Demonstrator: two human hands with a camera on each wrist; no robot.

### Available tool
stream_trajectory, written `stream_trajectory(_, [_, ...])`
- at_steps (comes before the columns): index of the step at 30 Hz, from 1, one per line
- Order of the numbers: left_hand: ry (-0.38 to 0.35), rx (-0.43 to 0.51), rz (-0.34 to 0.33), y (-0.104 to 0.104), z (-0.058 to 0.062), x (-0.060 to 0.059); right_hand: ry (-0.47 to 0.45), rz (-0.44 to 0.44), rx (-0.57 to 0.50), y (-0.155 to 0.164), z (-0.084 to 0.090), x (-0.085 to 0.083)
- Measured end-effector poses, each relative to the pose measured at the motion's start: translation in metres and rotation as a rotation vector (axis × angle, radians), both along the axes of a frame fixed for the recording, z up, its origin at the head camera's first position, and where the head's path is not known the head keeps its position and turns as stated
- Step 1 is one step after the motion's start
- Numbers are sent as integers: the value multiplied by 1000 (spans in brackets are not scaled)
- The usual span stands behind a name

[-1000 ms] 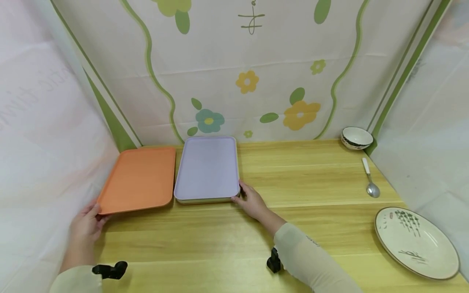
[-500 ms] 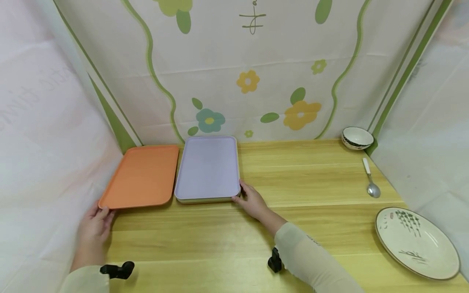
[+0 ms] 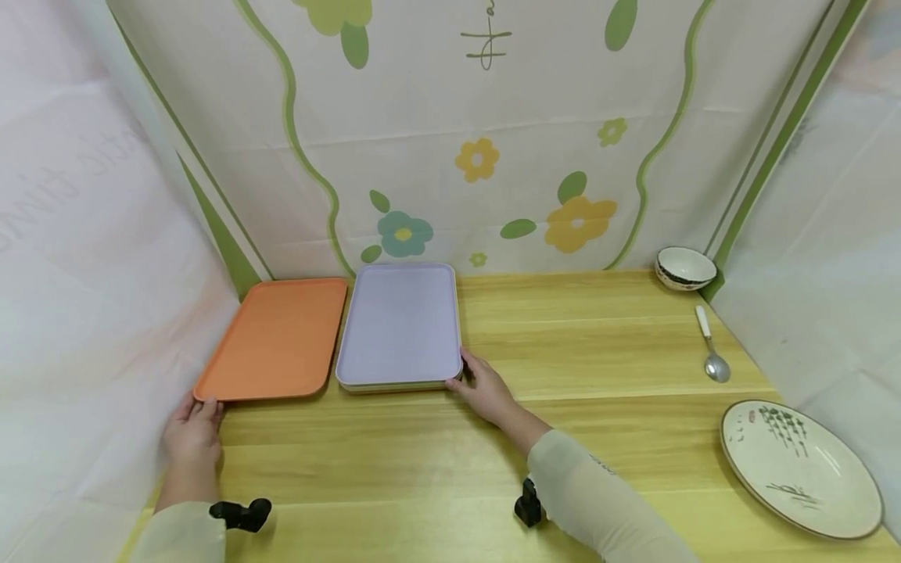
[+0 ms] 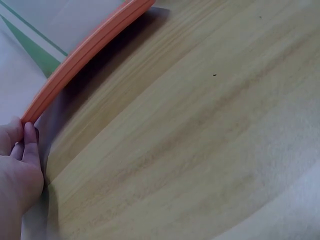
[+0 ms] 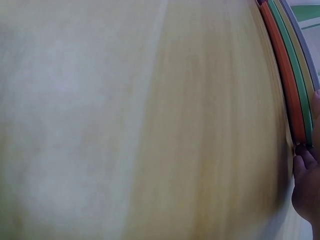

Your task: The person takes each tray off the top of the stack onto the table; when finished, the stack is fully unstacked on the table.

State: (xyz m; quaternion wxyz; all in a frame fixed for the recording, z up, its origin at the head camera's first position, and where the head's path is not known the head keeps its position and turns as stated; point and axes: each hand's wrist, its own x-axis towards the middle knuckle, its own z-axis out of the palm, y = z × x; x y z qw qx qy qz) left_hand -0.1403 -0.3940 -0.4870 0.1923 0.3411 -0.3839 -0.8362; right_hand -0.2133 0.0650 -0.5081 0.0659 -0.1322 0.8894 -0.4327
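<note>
Orange tray [image 3: 274, 340]: lay left of centre in the head frame, with dark shadow under its near edge. Its near left corner was pinched between thumb and fingers of the left hand [image 3: 193, 439]. Stack of trays [image 3: 400, 324]: sat at frame centre, a narrow gap from the orange tray; lilac on top, tan, green and orange-red edges beneath in the right wrist view. The right hand [image 3: 486, 391] gripped its near right corner, thumb at the front edge. White dark-rimmed bowl [image 3: 686, 267]: stood upper right. White-handled metal spoon [image 3: 716, 367]: lay below the bowl. Brown-rimmed plate [image 3: 831, 469], green-patterned: rested lower right. Wood-grain tabletop [image 3: 563, 352]: ran beneath; flower-printed cloth [image 3: 542, 94] hung behind
</note>
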Motion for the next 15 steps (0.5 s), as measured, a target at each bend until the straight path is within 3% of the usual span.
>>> stream_trajectory(5, [-28,19,28,-2,-4,-5,2,-2,10,0,-1,0])
stream_trajectory(9, [-80,-33,-7,-1,-4,-6,-1,-6,24,-1,-2,-1])
stream_trajectory(15, [-253,-283,-124,5,-2,-5,-1,-8,23,-1,-3,-1])
